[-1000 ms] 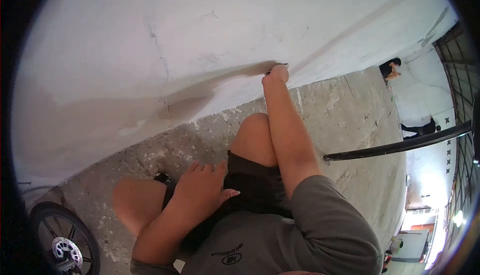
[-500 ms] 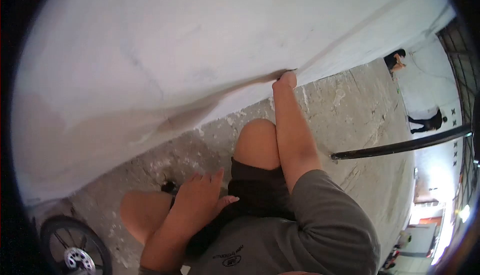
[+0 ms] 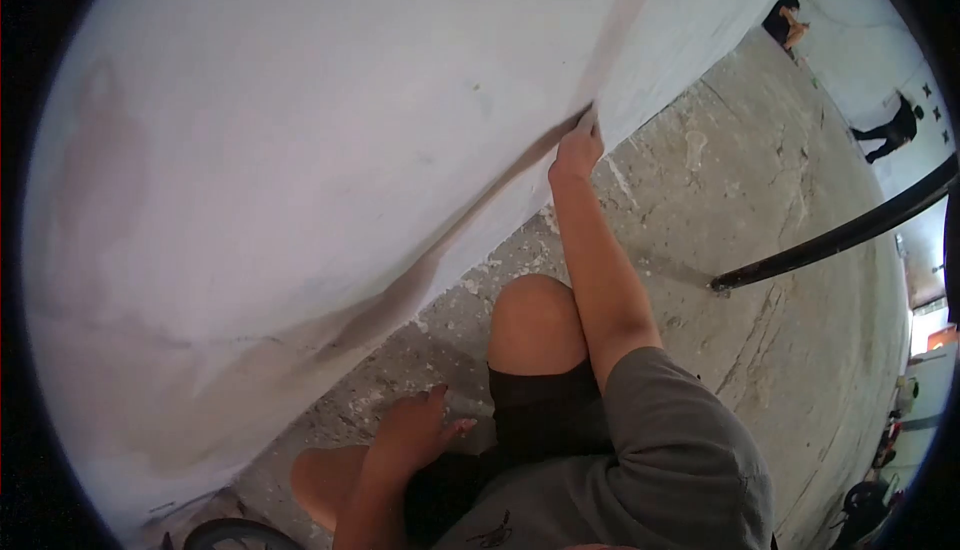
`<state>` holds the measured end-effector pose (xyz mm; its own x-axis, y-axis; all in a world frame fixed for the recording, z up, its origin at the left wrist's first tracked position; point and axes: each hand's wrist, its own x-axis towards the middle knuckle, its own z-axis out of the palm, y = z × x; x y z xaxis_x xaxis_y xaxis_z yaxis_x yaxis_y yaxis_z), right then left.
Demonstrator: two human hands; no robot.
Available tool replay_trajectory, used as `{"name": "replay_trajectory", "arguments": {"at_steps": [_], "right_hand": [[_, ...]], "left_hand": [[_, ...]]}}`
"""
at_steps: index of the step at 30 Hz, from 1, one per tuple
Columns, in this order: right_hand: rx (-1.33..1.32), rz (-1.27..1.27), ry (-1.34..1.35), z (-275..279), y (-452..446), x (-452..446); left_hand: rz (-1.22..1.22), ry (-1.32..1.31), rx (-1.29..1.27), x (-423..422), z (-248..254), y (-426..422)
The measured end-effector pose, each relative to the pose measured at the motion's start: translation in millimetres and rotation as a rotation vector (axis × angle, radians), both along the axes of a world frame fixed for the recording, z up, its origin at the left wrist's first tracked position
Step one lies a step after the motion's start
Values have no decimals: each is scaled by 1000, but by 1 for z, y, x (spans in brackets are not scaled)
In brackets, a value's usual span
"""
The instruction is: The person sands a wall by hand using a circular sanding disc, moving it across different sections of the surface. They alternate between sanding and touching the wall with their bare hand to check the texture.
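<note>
My right hand (image 3: 577,153) is stretched out to the white wall (image 3: 300,150), low down near its bottom edge. Its fingers are curled together against the wall; a thin dark edge shows at their tips, but I cannot make out what it is. My left hand (image 3: 415,430) hangs over my lap beside my knee, fingers loosely apart with nothing in them. A brownish shadow or stain runs along the wall from my right hand down to the left.
The worn concrete floor (image 3: 740,220) has white flecks along the wall. A dark pole (image 3: 830,243) slants up on the right. Part of a wheel (image 3: 240,532) shows at bottom left. Two people, one crouching (image 3: 783,22) and one bending (image 3: 895,132), are far off.
The view has turned, so the pole and people appear further right and the wheel has mostly left view. My right hand stays at the wall, its fingers now pointing more upward.
</note>
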<state>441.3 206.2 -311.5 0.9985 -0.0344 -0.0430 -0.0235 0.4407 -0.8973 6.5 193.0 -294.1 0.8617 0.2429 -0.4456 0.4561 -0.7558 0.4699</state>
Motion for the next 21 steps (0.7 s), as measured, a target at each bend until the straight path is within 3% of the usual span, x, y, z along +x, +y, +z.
{"name": "replay_trajectory", "arguments": {"at_steps": [2, 4, 6, 8, 10, 14, 18, 21], "right_hand": [[-90, -42, -397, 21, 1, -1], [-296, 73, -483, 61, -9, -33], [-202, -34, -892, 57, 3, -46], [-357, -50, -1257, 70, 6, -65], [-355, 94, -1367, 86, 1, -86], [-357, 50, -1391, 78, 3, -69], [-397, -180, -1226, 55, 8, -31], [-296, -186, -1118, 52, 7, -18]], "left_hand": [[-19, 96, 7, 14, -6, 1], [-14, 185, 15, 28, -9, 1], [-27, 177, 26, 40, -19, 1], [-40, 169, 32, 56, -24, 2], [-51, 166, -11, 70, -26, 0], [-34, 178, -71, 88, -37, -2], [1, 137, -54, 92, -33, 8], [55, 104, -44, 79, -32, 16]]}}
